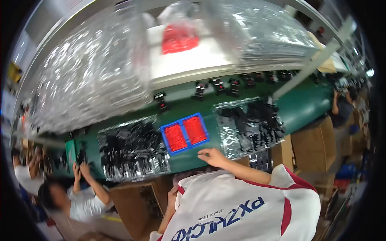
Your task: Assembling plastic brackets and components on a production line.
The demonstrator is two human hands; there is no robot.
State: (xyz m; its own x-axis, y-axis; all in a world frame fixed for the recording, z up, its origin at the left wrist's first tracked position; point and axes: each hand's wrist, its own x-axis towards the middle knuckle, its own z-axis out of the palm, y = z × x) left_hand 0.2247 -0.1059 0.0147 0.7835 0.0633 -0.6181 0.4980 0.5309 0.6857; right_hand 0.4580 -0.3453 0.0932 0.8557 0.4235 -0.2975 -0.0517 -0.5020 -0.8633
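Observation:
My right hand (213,157) hovers over the near edge of the green work surface, just off the near right corner of a blue two-part tray (184,133). Its fingers look loosely bent and apart, with nothing visible in them. Small red pieces (175,137) fill both compartments of that tray. Close to my body, my left hand (173,196) is partly covered by my white shirt, and its fingers are hidden. Left of the tray lies a clear plastic tray of black parts (134,150); a similar tray of black parts (251,124) sits to the right.
Stacks of clear plastic trays (96,68) and a bag of red pieces (179,39) rest on the shelf above. Several black devices (217,85) stand along the far side. Cardboard boxes (313,144) are at right. A co-worker (82,201) handles something at left.

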